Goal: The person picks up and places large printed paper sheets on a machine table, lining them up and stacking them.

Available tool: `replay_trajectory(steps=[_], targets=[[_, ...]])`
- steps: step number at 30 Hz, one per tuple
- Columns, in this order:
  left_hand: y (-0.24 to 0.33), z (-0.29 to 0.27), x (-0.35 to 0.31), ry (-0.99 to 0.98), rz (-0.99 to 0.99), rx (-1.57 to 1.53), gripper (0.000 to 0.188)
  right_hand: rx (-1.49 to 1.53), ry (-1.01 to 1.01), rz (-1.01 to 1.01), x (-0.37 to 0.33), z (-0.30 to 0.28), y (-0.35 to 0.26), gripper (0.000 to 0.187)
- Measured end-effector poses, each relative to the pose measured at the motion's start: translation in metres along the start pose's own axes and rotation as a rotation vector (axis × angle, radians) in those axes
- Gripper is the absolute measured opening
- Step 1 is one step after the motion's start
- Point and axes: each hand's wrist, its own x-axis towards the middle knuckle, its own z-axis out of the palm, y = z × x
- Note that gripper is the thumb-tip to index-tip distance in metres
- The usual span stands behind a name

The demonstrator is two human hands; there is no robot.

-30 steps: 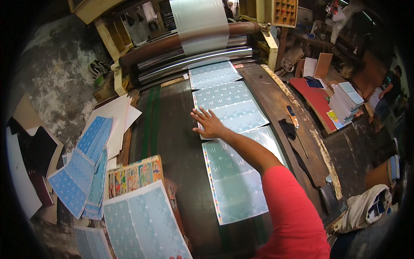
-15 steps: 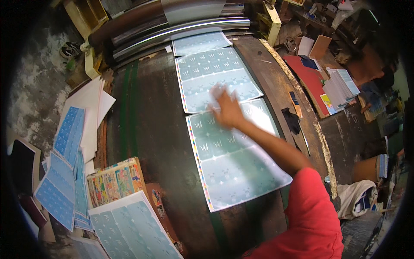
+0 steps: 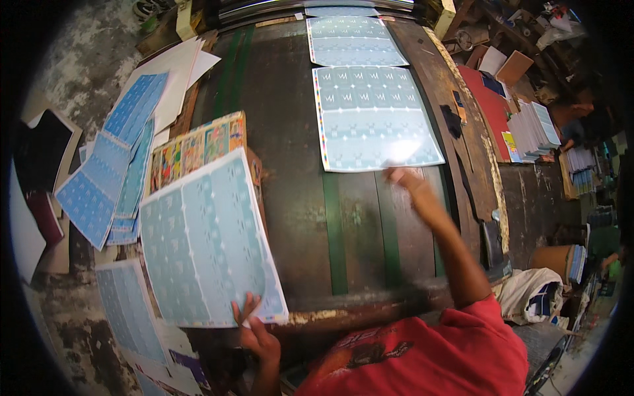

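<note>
My left hand [image 3: 259,338] is at the near edge of a stack of pale blue-green printed sheets [image 3: 201,237], its thumb and fingers closed on the edge of the top sheet. My right hand [image 3: 413,188], slightly blurred, hovers just off the near edge of another printed sheet [image 3: 376,119] on the dark machine bed [image 3: 297,231]. Its fingers are loosely bent, with nothing visible in them. Beyond that sheet lies a second one of the same print [image 3: 356,43], end to end with it, in line with the metal rollers [image 3: 317,10].
A block with a colourful printed side [image 3: 198,152] lies under the stack. Bluer printed strips [image 3: 99,175] and white boards [image 3: 168,92] lie to the left. Right of the bed are a red board [image 3: 479,109], paper bundles [image 3: 528,132] and a white sack [image 3: 528,294].
The view has shifted toward the near side. My right hand has drawn back from over the sheets, which have moved slightly toward the rollers. My left hand has come into view at the stack.
</note>
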Motion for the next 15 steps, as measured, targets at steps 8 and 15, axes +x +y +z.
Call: replay_trajectory(steps=[8,15], targets=[[0.049,-0.006,-0.016,-0.529,0.568,0.163,0.044,0.685,-0.41,0.256,-0.146,0.089,0.02,0.047],[0.018,-0.027,0.0,-0.428,0.37,0.505,0.085,0.949,-0.009,0.517,-0.206,0.089,0.079,0.035]])
